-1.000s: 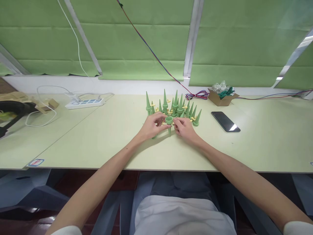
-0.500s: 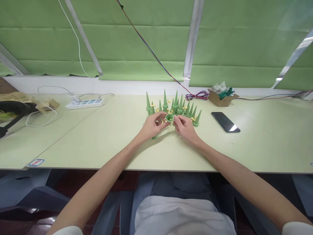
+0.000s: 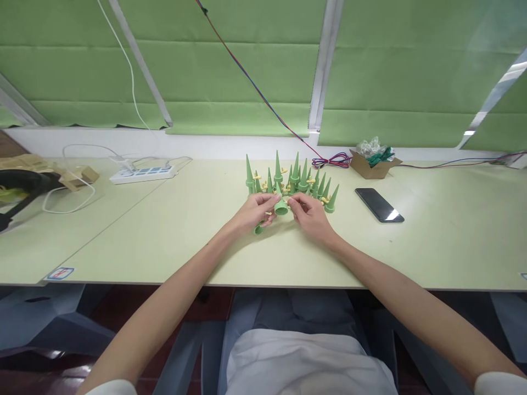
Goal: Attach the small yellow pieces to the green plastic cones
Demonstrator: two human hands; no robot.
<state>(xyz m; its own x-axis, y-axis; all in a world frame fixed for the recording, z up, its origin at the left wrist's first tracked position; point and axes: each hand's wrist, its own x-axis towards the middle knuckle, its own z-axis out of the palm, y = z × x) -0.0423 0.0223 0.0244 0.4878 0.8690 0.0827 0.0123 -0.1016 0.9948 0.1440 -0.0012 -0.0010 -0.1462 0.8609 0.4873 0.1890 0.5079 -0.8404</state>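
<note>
- White cloth of the wearer's shirt (image 3: 308, 362) fills the bottom of my head-camera feed, with grey trousers (image 3: 313, 312) just beyond it, under the table edge.
- Pale, smooth table (image 3: 164, 247) runs across my whole view; both bare forearms reach over it and converge near the middle.
- Close to the left hand (image 3: 252, 214), a green piece (image 3: 258, 228) lies low on the tabletop, partly covered by the fingers.
- I see the left hand closed in a pinch, thumb and fingers on a green cone (image 3: 280, 208). The cone is held between the two hands, above the tabletop, tilted so its wide, hollow end faces my camera and its point leads away.
- Opposite it, the right hand (image 3: 309, 215) has thumb and index finger drawn close together just beside the cone; from here I cannot tell whether they pinch something small.
- Beyond the hands I make out a crowd of green spikes (image 3: 295, 176), mostly points up, with small yellow fittings (image 3: 325, 201) among them.
- Off to the right I have a black phone (image 3: 379, 205) lying flat, glare on one corner.
- Farther back sit a white power strip (image 3: 143, 174), a coiled cable (image 3: 332, 159) and a cardboard box (image 3: 373, 169) of wrapping.
- Green blinds (image 3: 230, 71) close off the far side.
</note>
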